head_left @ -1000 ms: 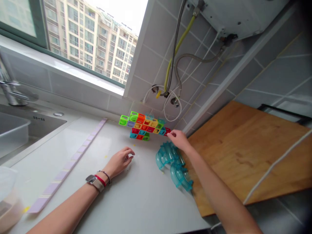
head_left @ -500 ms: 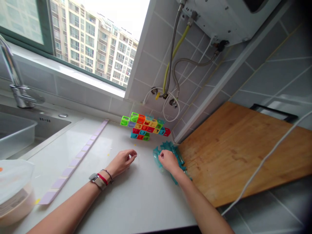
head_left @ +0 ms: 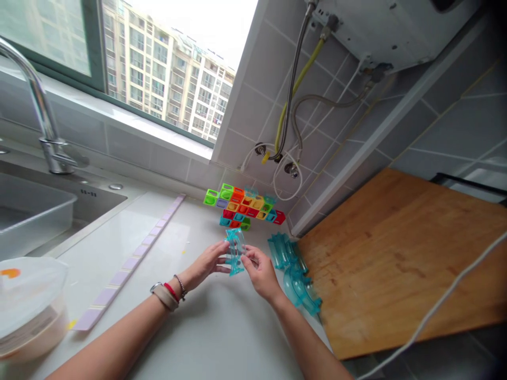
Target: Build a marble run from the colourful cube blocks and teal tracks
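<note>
Between my two hands is a clear teal plastic track piece (head_left: 236, 252), held upright above the white counter. My left hand (head_left: 209, 264) grips its left side, thumb near the top and fingers spread behind it. On the right side, the fingers of my right hand (head_left: 259, 269) pinch its edge. Just beyond stands a structure of colourful block cubes (head_left: 245, 207) in green, orange, red, yellow and blue. More teal track pieces, some straight (head_left: 282, 249) and some curved (head_left: 299, 287), lie to the right of my right hand.
A wooden board (head_left: 400, 264) leans at the right, with a white cable (head_left: 439, 295) across it. To the left lie a lilac strip (head_left: 122, 270), a lidded plastic tub (head_left: 29, 306) and a sink with a clear bin (head_left: 35, 211). Hoses (head_left: 293, 79) hang on the tiled wall.
My right hand has come left from the teal pile with a track piece. My left hand has closed on the same piece. The view has shifted slightly.
</note>
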A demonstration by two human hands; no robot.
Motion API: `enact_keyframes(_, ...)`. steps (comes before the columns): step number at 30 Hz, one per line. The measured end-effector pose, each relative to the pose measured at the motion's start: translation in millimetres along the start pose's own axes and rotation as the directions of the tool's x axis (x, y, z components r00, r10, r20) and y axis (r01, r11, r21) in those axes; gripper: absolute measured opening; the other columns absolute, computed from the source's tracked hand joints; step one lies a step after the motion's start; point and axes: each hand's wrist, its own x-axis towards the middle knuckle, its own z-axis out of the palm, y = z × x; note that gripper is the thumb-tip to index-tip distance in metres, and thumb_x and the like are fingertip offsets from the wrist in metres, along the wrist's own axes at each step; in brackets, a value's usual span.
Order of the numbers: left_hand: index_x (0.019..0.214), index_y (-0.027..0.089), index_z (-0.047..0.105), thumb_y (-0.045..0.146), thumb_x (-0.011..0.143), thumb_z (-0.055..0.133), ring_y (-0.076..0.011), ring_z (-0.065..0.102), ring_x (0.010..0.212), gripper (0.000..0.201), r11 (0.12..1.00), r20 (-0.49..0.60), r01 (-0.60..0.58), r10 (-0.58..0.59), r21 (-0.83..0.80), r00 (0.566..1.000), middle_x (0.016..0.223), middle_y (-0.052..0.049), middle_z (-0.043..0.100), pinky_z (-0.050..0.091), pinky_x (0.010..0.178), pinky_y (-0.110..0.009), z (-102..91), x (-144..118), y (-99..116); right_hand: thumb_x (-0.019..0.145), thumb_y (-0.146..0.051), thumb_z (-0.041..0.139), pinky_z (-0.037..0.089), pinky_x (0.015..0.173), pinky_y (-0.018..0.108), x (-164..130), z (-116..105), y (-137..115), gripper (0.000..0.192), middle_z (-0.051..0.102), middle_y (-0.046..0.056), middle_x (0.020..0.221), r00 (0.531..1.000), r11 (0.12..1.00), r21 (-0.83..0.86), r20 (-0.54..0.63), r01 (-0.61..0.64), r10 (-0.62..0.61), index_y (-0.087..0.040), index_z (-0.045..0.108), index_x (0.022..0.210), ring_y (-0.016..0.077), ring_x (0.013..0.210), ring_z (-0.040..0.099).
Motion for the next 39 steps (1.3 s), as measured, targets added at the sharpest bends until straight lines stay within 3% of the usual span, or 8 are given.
enact_keyframes(6, 0.106, 0.015, 0.064, 0.055, 0.079, 0.073, -0.0243, 0.07, 0.093, 0.049, 0.989, -0.096, 0.026, -0.012, 0.146, 0.995, 0.106, -0.013, 0.074, 0.056, 0.077, -0.034, 1.6, 1, -1, 0.085, -0.049, 0.071, 0.054, 0.084, 0.034, -3, -5, 4, 0.032, 0.074, 0.009, 0.106, 0.988, 0.989, 0.118, 0.139, -0.091, 0.074, -0.02, 0.06, 0.077, 0.0247, 0.093, 0.07)
enact_keyframes(11, 0.095, 0.017, 0.061, 0.062, 0.085, 0.06, -0.0253, 0.071, 0.084, 0.046, 0.932, -0.18, -0.038, 0.109, 0.36, 0.978, 0.083, -0.008, 0.074, 0.053, 0.07, -0.033, -4.7, 1, 1, 0.073, -0.045, 0.085, 0.054, 0.087, 0.036, -6, -18, 7, 0.037, 0.071, 0.006, 0.103, 0.977, 0.896, 0.398, 0.001, -0.196, 0.213, -0.02, 0.058, 0.075, 0.0257, 0.1, 0.071)
enact_keyframes(13, 0.095, 0.018, 0.064, 0.06, 0.086, 0.06, -0.0229, 0.069, 0.076, 0.043, 0.772, -0.22, -0.077, 0.273, 0.631, 0.936, 0.077, -0.005, 0.071, 0.051, 0.072, -0.034, -10.1, 1, -1, 0.066, -0.038, 0.091, 0.055, 0.087, 0.038, -3, -23, 8, 0.042, 0.07, 0.003, 0.101, 0.953, 0.822, 0.522, -0.056, -0.226, 0.298, -0.023, 0.062, 0.093, 0.0251, 0.101, 0.072)
enact_keyframes(16, 0.104, 0.02, 0.068, 0.05, 0.086, 0.064, -0.0241, 0.067, 0.085, 0.034, 0.433, -0.136, -0.086, 0.456, 0.897, 0.88, 0.089, -0.005, 0.073, 0.05, 0.084, -0.038, -18.9, 3, -9, 0.06, -0.028, 0.094, 0.056, 0.087, 0.035, 9, -27, 9, 0.068, 0.071, 0.001, 0.101, 0.92, 0.759, 0.612, -0.126, -0.223, 0.371, -0.028, 0.059, 0.12, 0.0219, 0.103, 0.071)
enact_keyframes(21, 0.114, 0.018, 0.07, 0.036, 0.086, 0.066, -0.0285, 0.063, 0.104, 0.033, 0.147, 0.034, -0.121, 0.49, 0.982, 0.871, 0.108, -0.012, 0.071, 0.05, 0.093, -0.041, -31.0, 8, -24, 0.055, -0.024, 0.093, 0.054, 0.073, 0.025, 58, -15, 16, 0.053, 0.073, 0.004, 0.102, 0.87, 0.683, 0.699, -0.182, -0.213, 0.458, -0.021, 0.068, 0.102, 0.0161, 0.089, 0.069)
enact_keyframes(24, 0.119, 0.017, 0.069, 0.033, 0.086, 0.067, -0.0287, 0.062, 0.104, 0.036, 0.096, 0.05, -0.11, 0.482, 0.989, 0.875, 0.11, -0.012, 0.069, 0.05, 0.093, -0.042, -35.7, 9, -27, 0.054, -0.023, 0.091, 0.055, 0.074, 0.027, 97, -1, 20, 0.045, 0.072, 0.001, 0.089, 0.85, 0.645, 0.754, -0.253, -0.126, 0.462, -0.021, 0.064, 0.09, 0.0158, 0.083, 0.068)
enact_keyframes(30, 0.12, 0.018, 0.068, 0.03, 0.086, 0.066, -0.0291, 0.062, 0.105, 0.036, 0.06, 0.061, -0.099, 0.455, 0.993, 0.889, 0.113, -0.012, 0.069, 0.051, 0.093, -0.042, -37.8, 8, -27, 0.054, -0.023, 0.086, 0.054, 0.07, 0.026, 159, 32, 26, 0.042, 0.071, 0.002, 0.083, 0.689, 0.829, 0.55, -0.563, -0.099, 0.457, -0.018, 0.06, 0.087, 0.018, 0.081, 0.068)
enact_keyframes(39, 0.12, 0.018, 0.068, 0.029, 0.086, 0.066, -0.0297, 0.061, 0.107, 0.036, 0.073, 0.074, -0.116, 0.427, 0.991, 0.901, 0.114, -0.012, 0.069, 0.051, 0.096, -0.044, -32.7, 7, -27, 0.052, -0.032, 0.09, 0.054, 0.078, 0.029, 182, 48, 45, 0.048, 0.073, 0.009, 0.096, 0.603, 0.916, 0.36, -0.697, -0.175, 0.389, -0.018, 0.061, 0.088, 0.022, 0.088, 0.067)
